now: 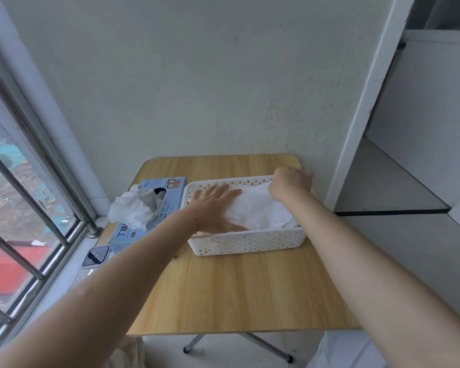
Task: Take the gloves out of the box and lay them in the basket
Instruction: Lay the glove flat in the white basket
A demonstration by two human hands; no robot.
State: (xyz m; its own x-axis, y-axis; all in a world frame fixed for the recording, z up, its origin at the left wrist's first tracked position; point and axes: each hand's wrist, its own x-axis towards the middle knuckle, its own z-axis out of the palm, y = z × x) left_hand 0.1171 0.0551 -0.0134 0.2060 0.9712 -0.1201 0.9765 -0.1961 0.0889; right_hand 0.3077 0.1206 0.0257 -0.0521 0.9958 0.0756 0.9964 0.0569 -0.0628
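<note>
Head view: wooden table (223, 288) against wall (197, 88), window (24, 208) left; left fingers (223, 191) flat on gloves (258, 208), right hidden.

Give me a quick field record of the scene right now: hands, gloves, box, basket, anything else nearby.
left hand: flat, fingers straight, pressing on the gloves in the basket
right hand: at the basket's far right corner, on the gloves' edge; fingers hidden
gloves in basket: white, spread across the inside
basket: white, perforated, on the wooden table
box: blue, left of the basket, touching or nearly so
glove in box opening: white, bunched, sticking out
small device: on the window sill by the box
</note>
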